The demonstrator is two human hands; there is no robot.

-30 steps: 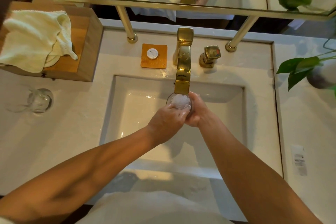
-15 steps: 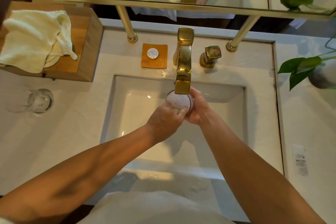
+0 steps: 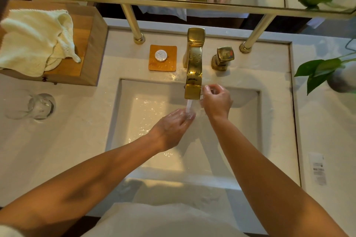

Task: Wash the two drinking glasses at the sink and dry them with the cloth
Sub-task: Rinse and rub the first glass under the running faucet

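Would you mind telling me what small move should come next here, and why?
Probably bring the glass in the right hand back under the running stream. Now only the left hand's fingers sit in the water, and the glass is beside the faucet.

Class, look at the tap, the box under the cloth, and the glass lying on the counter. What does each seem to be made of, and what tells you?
Tap: likely brass or gold-plated metal, polished; it shines and reflects.
Box: wood, matte; visible grain and warm brown tone.
Glass: clear glass, possibly plastic; the counter shows through it.
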